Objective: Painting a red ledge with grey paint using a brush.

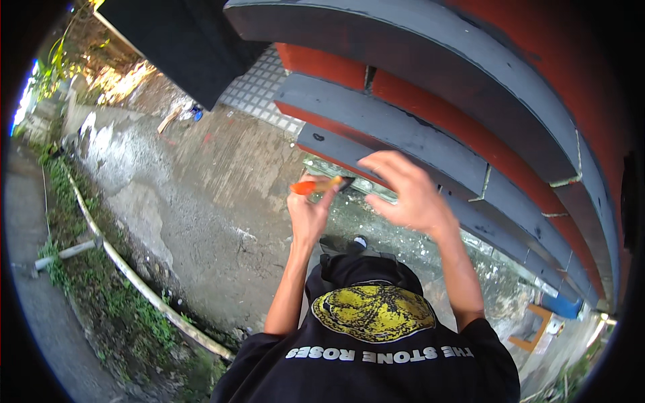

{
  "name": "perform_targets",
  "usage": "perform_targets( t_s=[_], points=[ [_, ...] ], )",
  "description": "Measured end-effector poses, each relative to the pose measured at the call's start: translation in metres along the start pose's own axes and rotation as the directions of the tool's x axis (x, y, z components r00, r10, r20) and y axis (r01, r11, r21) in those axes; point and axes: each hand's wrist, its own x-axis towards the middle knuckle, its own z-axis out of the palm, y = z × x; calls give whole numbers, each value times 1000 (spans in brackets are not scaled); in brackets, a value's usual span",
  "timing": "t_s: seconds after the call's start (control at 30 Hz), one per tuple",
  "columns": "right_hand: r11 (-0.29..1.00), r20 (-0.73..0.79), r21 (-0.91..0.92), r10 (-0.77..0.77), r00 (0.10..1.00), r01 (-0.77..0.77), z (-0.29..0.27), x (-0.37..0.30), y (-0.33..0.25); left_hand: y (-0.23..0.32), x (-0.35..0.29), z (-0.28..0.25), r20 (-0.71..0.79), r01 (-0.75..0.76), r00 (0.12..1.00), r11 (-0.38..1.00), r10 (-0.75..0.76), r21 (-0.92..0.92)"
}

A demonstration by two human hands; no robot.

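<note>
My left hand [310, 213] is raised in front of me and grips a small tool with an orange handle and a dark tip [321, 185], probably a paintbrush. The tip points right toward the wall of grey bands [403, 131] and red bands [470, 138]. My right hand [410, 195] hovers just right of the tool with its fingers spread, holding nothing, close to the lowest grey band. Below the hands I see my black shirt with a yellow print [373, 312].
A rough concrete ground [201, 201] stretches to the left. A white pipe [134, 275] runs along a strip of weeds beside a road. A dark panel [181, 40] hangs at the top left. A blue object [561, 305] and an orange wooden frame [531, 332] sit at the lower right.
</note>
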Motion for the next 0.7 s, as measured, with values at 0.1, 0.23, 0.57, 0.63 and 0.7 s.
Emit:
perform_targets(
  t_s=[0.1,0.23,0.57,0.63,0.7],
  points=[
    [983,-133,-126,120,984,-136,-46,-2,46,-20,23,1,-311,95,933,958,-180,-272],
    [977,-8,-124,174,985,-174,-73,-8,85,-29,49,27,-641,-56,739,930,-206,-363],
    [984,35,-73,165,986,-163,-95,-3,100,-22,-3,103,-480,37,844,919,-239,-392],
    [984,40,-71,165,985,-162,-100,-3,107,-18,-14,100,-342,69,895,847,-286,-528],
    [982,44,-48,187,981,-184,-103,-6,109,-22,-29,93,-310,29,928,870,-207,-493]
  ],
)
